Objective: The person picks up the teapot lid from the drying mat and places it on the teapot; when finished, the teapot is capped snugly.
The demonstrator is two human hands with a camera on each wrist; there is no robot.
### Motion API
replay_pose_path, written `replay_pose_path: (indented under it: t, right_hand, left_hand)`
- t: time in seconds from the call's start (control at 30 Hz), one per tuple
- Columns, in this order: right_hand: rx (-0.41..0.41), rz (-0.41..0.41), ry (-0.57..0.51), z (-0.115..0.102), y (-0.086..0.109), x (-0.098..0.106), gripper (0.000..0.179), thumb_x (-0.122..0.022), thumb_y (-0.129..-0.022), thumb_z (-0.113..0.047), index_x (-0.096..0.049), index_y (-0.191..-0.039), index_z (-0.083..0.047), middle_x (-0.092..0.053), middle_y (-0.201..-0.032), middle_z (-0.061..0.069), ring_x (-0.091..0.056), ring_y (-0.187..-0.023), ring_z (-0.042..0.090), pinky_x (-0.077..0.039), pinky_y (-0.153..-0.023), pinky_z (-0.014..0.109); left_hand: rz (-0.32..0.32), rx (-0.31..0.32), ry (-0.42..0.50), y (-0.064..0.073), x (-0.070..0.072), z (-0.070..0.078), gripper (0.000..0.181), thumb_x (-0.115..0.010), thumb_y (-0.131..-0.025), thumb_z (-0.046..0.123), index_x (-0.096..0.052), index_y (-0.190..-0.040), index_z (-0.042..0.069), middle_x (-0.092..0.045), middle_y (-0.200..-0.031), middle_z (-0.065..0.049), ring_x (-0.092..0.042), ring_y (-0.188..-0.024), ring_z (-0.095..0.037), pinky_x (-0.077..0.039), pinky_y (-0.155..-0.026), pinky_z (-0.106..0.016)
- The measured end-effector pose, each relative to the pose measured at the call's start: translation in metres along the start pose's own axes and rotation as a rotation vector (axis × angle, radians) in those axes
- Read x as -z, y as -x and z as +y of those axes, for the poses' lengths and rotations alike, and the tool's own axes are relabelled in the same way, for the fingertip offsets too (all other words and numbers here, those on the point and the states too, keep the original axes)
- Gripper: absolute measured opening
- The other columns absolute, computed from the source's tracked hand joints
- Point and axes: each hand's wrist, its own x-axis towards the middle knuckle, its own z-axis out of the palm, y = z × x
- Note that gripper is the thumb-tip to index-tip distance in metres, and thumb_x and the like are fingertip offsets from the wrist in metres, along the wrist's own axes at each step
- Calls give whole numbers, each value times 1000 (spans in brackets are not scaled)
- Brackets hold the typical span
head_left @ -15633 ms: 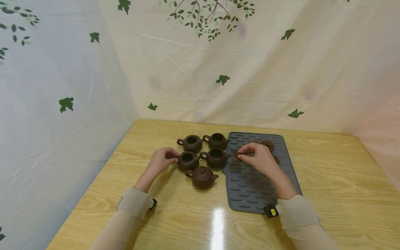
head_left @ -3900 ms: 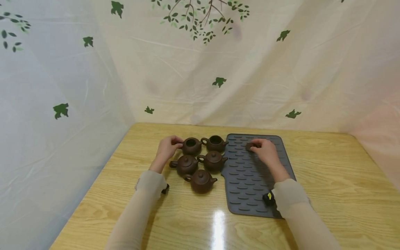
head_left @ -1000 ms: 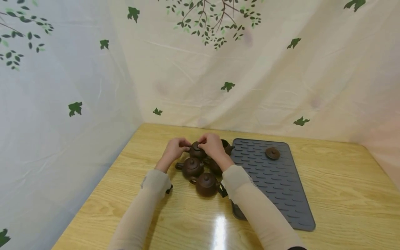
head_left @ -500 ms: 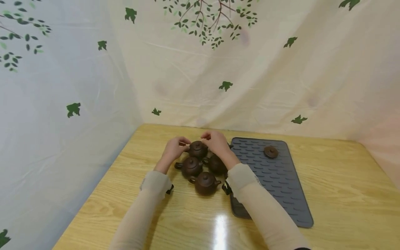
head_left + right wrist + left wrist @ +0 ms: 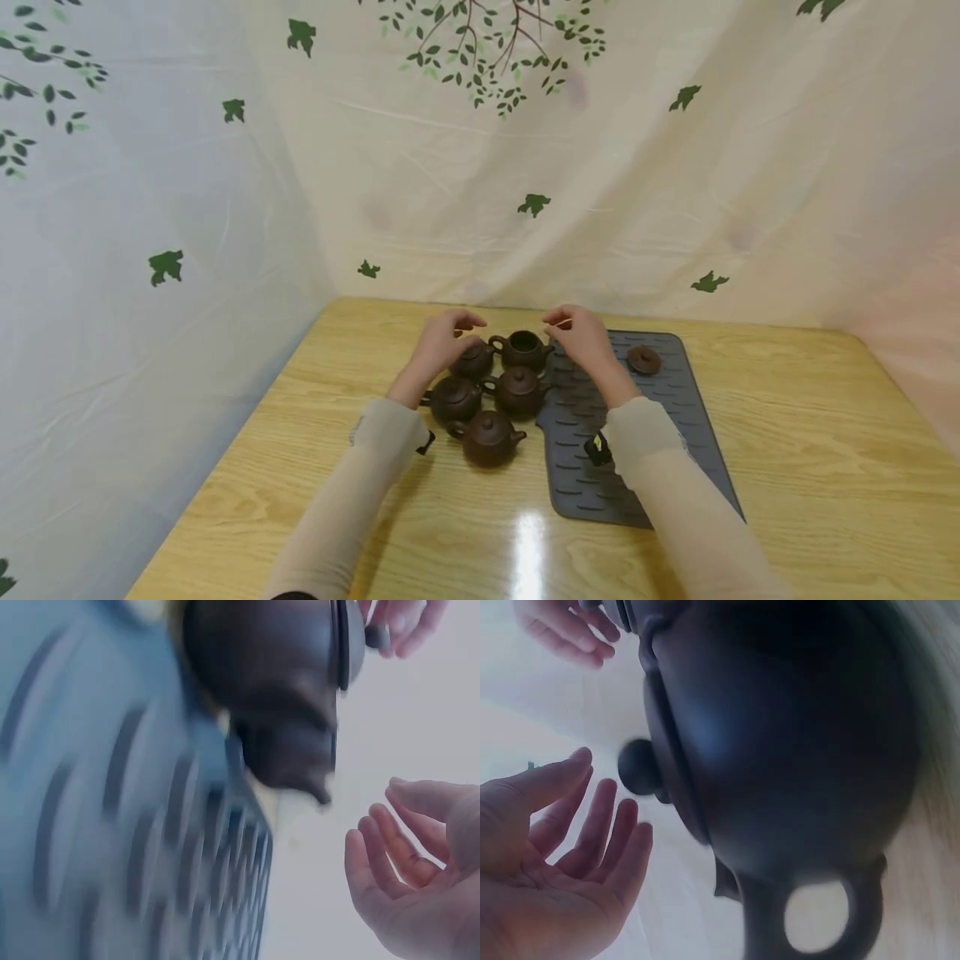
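Several small dark brown teapots stand close together on the table. The back-left teapot (image 5: 474, 360) wears a lid, as do the middle-left one (image 5: 455, 400), the middle-right one (image 5: 520, 392) and the front one (image 5: 489, 439). Only the back-right teapot (image 5: 523, 350) shows an uncovered mouth. Its round lid (image 5: 643, 360) lies knob up on the grey mat. My left hand (image 5: 444, 340) hovers beside the back-left teapot, partly hiding it, fingers relaxed and holding nothing. Right of the uncovered teapot's spout, my right hand (image 5: 585, 337) is in the air, fingers loosely bent with nothing between them.
The grey ridged mat (image 5: 573, 492) lies flat right of the teapots, touching or nearly touching their spouts. Wooden table (image 5: 810, 433) extends around it. A printed cloth (image 5: 600, 233) hangs behind the table's far edge.
Earlier my right hand picked a lid off the mat and set it on the back-left teapot. Now it has moved away rightwards, and my left hand has let go of that teapot's handle.
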Motion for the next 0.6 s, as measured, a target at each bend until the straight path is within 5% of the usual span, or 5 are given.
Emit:
replay_pose_path:
  t: [0.23, 0.6]
  right_hand:
    - [-30, 104, 39, 38, 11, 35, 26, -60, -100, -16, -67, -120, -1, -66, -124, 23, -62, -115, 40, -53, -90, 52]
    - [-137, 236, 47, 84, 38, 70, 28, -60, -99, -15, -66, -120, 3, -66, -120, 26, -62, -110, 40, -52, -80, 40]
  left_hand:
    - [-78, -14, 111, -2, -11, 10, 35, -67, -94, 5, -63, -128, 0, -64, -132, -19, -64, -121, -34, -54, -100, -41]
    - [-193, 42, 65, -4, -26, 15, 47, -66, -96, 12, -55, -141, 4, -59, -141, -14, -62, -125, -28, -54, -101, -40]
